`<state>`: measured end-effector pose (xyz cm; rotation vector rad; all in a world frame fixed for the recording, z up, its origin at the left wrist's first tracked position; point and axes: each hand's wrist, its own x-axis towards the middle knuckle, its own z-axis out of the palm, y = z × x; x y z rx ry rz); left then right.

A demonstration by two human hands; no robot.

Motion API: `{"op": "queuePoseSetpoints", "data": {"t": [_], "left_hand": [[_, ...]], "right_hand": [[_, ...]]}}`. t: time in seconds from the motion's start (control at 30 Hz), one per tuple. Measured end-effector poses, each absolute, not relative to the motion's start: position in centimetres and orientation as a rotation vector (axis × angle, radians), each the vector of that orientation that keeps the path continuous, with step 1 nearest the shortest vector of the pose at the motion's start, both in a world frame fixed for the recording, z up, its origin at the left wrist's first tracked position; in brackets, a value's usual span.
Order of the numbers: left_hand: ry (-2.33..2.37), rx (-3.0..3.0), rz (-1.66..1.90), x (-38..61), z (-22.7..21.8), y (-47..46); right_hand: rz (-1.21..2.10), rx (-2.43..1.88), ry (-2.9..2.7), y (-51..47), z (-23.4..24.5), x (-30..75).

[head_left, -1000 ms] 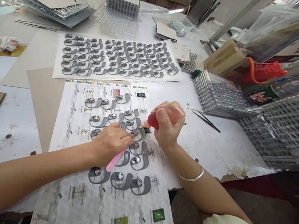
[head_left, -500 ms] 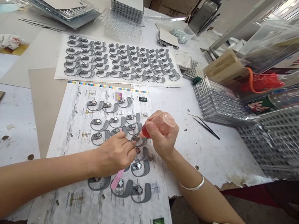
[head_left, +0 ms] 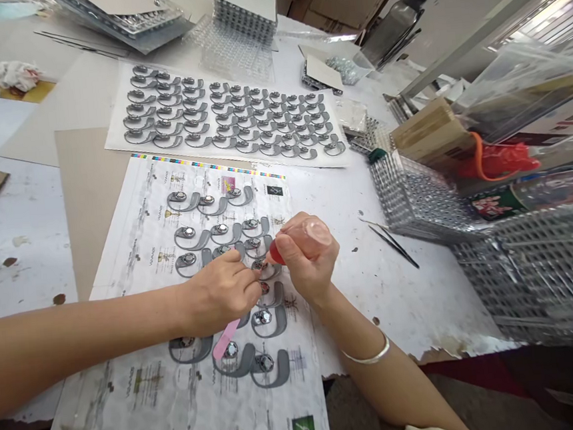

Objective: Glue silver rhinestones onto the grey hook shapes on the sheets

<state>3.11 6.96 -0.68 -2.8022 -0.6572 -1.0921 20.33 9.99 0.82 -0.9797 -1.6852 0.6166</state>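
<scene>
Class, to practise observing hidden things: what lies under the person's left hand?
A pink strip juts out from under the left hand, over the printed sheet, beside grey curved pieces. The strip's covered end, and whatever the palm hides, cannot be seen.

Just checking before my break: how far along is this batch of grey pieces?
Partway, it seems. Apparently done: the full rows of grey curved pieces on the upper sheet. In hand: one piece on the printed sheet, between the left hand and the right hand's red-tipped bulb. Left: probably the other pieces there.
</scene>
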Motion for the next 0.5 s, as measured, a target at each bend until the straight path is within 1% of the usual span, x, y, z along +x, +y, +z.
{"op": "queuePoseSetpoints", "data": {"t": [0.1, 0.27, 0.5], "left_hand": [[-0.661, -2.803, -1.092, 3.12, -0.66, 6.96], [-0.653, -2.816, -1.092, 3.10, -0.58, 7.04], [-0.661, -2.825, -1.066, 3.01, -0.61, 7.13]], "right_hand": [[0.634, -0.968, -1.664, 9.98, 0.87, 20.24], [0.563, -0.969, -1.696, 10.02, 0.91, 20.13], [0.591, -0.985, -1.685, 9.97, 0.65, 20.25]]}}
